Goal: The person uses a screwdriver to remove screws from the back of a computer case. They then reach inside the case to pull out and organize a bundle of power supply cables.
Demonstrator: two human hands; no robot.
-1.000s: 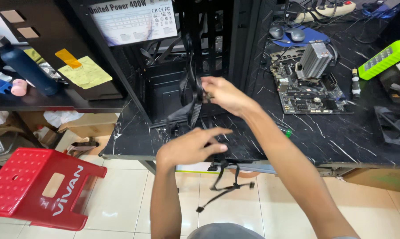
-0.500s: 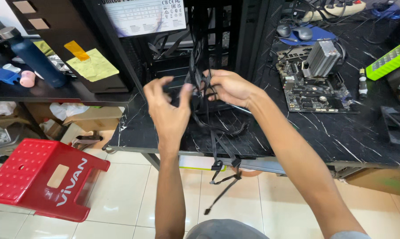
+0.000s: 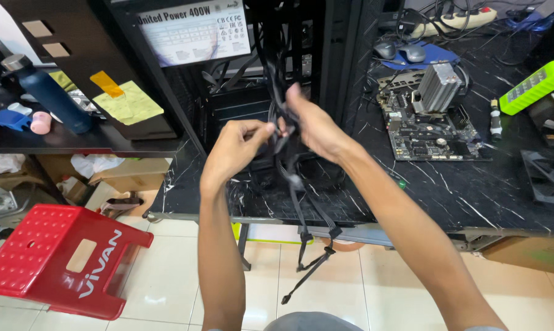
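My left hand (image 3: 235,148) and my right hand (image 3: 313,125) meet in front of an open black computer case (image 3: 228,104) that stands on the black marbled table (image 3: 448,190). Both hands grip a bundle of black power cables (image 3: 284,92) that comes out of the case. The left pinches the strands from the left side, the right wraps them from the right. Below the hands the cables (image 3: 307,245) hang past the table's front edge, their connectors dangling above the tiled floor.
A motherboard with a silver cooler (image 3: 433,116) lies to the right of the case, with a lime green device (image 3: 534,86) and a black fan (image 3: 550,178) further right. A red plastic stool (image 3: 56,260) stands on the floor at left. A blue bottle (image 3: 44,92) stands on the left shelf.
My left hand has risen from the table edge to meet the right one at the cable bundle. The dangling cables have been lifted with it.
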